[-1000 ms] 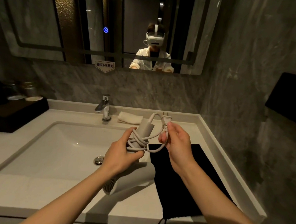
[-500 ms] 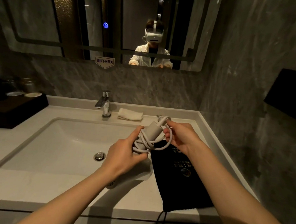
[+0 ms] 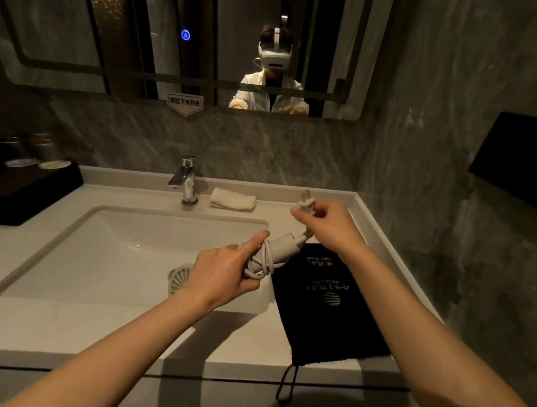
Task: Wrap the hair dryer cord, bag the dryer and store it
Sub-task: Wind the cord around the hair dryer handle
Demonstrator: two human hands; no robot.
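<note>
While the left hand [image 3: 225, 271] clamps the pale plastic hair dryer's handle [image 3: 282, 246] and its coiled, springy cord [image 3: 262, 261] over the white sink [image 3: 126, 251], the right hand [image 3: 328, 226] pinches the plug end [image 3: 305, 202] taut — light, smooth (best gripped at the handle) — beside the flat black drawstring bag [image 3: 327, 304].

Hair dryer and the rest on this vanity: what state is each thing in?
Hair dryer: gripped by left hand.
Cord: coiled round handle.
Plug: pinched in right hand.
Black storage bag: flat on counter, empty-looking.
Faucet: not running.
Washcloth: folded.
</note>
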